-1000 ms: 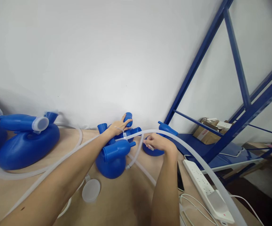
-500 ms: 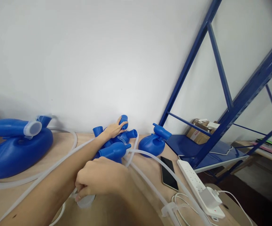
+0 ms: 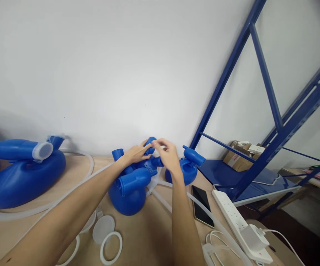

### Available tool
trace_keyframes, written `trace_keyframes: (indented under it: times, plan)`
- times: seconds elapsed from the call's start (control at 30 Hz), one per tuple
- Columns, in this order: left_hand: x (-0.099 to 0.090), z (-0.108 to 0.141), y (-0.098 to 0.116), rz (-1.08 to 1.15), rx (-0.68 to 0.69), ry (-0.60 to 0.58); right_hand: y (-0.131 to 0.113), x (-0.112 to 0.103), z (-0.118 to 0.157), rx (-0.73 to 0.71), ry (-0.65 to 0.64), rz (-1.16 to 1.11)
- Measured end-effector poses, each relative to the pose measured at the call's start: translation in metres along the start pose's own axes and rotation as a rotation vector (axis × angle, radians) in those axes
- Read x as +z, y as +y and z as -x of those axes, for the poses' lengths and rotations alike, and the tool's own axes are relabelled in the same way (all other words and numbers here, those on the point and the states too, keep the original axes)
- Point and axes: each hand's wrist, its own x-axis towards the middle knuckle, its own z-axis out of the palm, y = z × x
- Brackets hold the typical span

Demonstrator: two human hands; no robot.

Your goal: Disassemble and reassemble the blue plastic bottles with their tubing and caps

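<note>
Up from the clear cap, the right hand bends nearly closed, contents hidden; the left hand grips the blue neck. Snagged tubing could wrench it loose.

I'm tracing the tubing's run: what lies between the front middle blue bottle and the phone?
In the head view, translucent tubing and the person's right forearm lie between the front middle blue bottle and the phone.
</note>
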Motion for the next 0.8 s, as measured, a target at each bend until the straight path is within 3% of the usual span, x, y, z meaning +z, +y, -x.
trace_keyframes:
  times: [0.03, 0.1, 0.17, 0.27, 0.4, 0.63, 0.8]
  plan:
    - [-0.002, 0.001, 0.0, 0.019, 0.016, 0.007, 0.022, -0.006, -0.008, 0.103, 0.196, -0.017]
    - [-0.005, 0.003, 0.0, 0.06, 0.052, 0.02, 0.065, -0.015, -0.019, 0.2, 0.305, -0.025]
    - [-0.007, 0.005, -0.001, 0.095, 0.099, 0.029, 0.099, -0.017, -0.024, 0.272, 0.316, -0.057]
    - [-0.008, 0.006, -0.002, 0.139, 0.161, 0.039, 0.129, -0.014, -0.024, 0.322, 0.254, -0.136]
    - [-0.004, 0.004, -0.004, 0.146, 0.122, 0.038, 0.14, -0.013, -0.021, 0.34, 0.171, -0.224]
    - [0.001, -0.001, -0.004, 0.034, -0.086, 0.05, 0.136, -0.038, -0.012, 0.362, 0.073, -0.199]
    - [-0.004, 0.005, 0.003, -0.019, -0.054, 0.03, 0.126, -0.025, -0.011, 0.274, 0.073, -0.116]
